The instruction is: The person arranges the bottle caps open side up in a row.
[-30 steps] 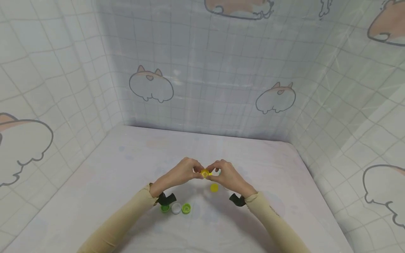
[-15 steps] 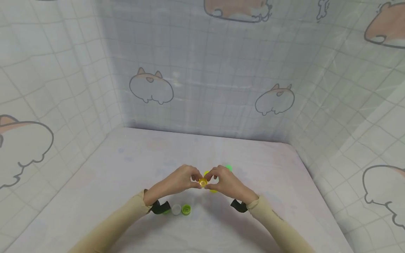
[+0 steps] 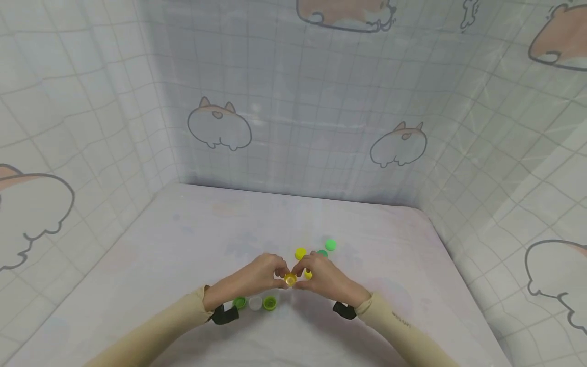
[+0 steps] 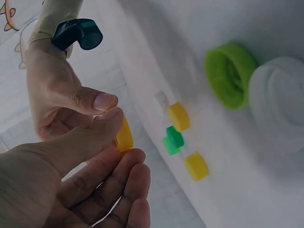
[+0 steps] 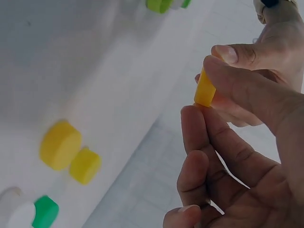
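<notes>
A yellow bottle cap (image 3: 290, 280) is pinched from both sides, its hollow side facing the head camera. My left hand (image 3: 262, 272) grips one edge between thumb and fingertips; my right hand (image 3: 323, 279) pinches the opposite edge. Both wrist views show thumbs and fingers meeting around this yellow cap (image 5: 205, 90). Just below the left hand lie a green cap (image 3: 240, 303), a white cap (image 3: 255, 304) and a light green cap (image 3: 270, 303) in a row. Another yellow cap (image 3: 308, 275) sits partly hidden by the right hand.
Beyond the right hand, a yellow cap (image 3: 300, 253), a dark green cap (image 3: 323, 253) and a bright green cap (image 3: 330, 244) lie on the pale cloth (image 3: 376, 239). A white cap (image 5: 14, 209) shows in the right wrist view. Patterned curtains (image 3: 298, 127) enclose the table.
Both hands have drawn closer to the body with the yellow cap, moving slightly left. Yellow and green caps behind the right hand have come into view. The front row of caps stays put.
</notes>
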A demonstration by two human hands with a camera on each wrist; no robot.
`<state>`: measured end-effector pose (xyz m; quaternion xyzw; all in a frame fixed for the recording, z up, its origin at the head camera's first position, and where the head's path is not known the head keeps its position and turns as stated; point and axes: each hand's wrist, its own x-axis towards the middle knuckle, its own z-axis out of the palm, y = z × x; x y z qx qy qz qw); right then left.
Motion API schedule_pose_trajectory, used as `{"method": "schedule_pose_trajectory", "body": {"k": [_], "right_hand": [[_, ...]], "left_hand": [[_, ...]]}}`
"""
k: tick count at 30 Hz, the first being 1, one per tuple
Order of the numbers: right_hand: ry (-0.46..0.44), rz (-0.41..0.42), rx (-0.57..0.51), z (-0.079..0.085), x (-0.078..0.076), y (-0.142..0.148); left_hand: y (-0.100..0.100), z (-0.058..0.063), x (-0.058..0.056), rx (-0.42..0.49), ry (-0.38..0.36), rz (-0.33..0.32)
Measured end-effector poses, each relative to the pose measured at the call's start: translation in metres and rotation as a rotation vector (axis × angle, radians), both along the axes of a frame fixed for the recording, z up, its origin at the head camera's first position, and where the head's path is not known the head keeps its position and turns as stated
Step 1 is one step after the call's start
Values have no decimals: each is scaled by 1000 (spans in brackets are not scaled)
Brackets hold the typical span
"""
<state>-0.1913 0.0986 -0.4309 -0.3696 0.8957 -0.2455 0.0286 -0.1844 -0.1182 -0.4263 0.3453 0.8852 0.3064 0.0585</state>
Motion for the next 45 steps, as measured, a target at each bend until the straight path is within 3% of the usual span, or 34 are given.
{"method": "schedule_pose_trajectory", "body": {"k": [9,16,22,36,45], "right_hand": [[-13,21,76,-18,6,-5],[-36,39,116,-29,10,-8],[16,89,120,-37,10,-10],[61,115,103,-43,9,-11],[9,102,113,-41,11,-12]], "left_hand": [[0,-19,7,-45,-22,-5],[3,-28,15,-139,71,-1],[5,-34,16,-197,120,-13],[7,-34,15,-227,101,-24],[8,-31,15,-257,95,-55]]}}
